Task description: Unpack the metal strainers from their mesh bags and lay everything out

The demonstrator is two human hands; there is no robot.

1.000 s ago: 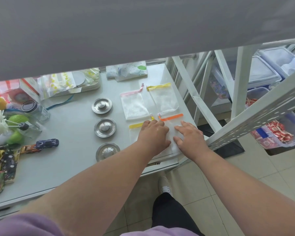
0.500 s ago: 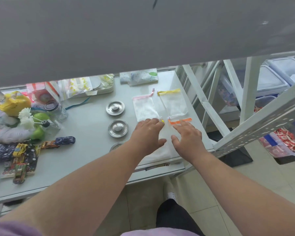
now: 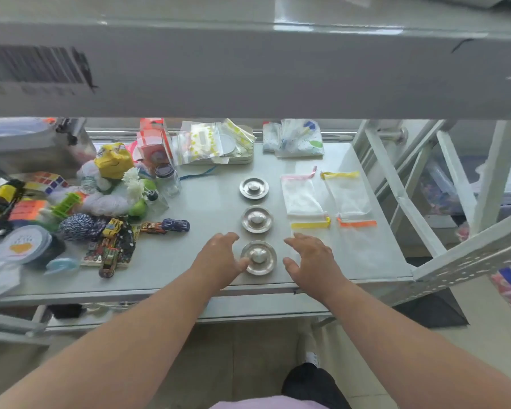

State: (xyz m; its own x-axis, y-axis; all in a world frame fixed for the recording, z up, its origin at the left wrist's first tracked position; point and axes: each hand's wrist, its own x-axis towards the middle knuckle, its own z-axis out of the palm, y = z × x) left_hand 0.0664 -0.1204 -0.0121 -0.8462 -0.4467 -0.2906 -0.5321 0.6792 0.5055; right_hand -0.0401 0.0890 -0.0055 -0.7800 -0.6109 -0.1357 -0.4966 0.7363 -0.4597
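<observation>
Three round metal strainers lie in a column on the grey shelf (image 3: 207, 208): the far strainer (image 3: 253, 188), the middle strainer (image 3: 257, 219) and the near strainer (image 3: 258, 257). To their right several flat mesh bags lie empty: a pink-edged bag (image 3: 301, 196), a yellow-edged bag (image 3: 347, 193), a second yellow-edged bag (image 3: 310, 225) and an orange-edged bag (image 3: 359, 240). My left hand (image 3: 219, 259) hovers open just left of the near strainer, thumb at its rim. My right hand (image 3: 310, 261) is open just right of it, over the near bag.
A heap of toys, toy cars (image 3: 112, 243), puzzle cubes (image 3: 27, 208), a glass jar (image 3: 165, 177) and packets crowds the shelf's left half. Plastic pouches (image 3: 213, 140) and a folded cloth (image 3: 295, 138) sit at the back. An upper shelf (image 3: 248, 69) overhangs. White rack struts (image 3: 401, 199) slant at right.
Both hands left the near mesh bags and moved left to either side of the near strainer. The camera tilted, bringing the cluttered left half of the shelf into view.
</observation>
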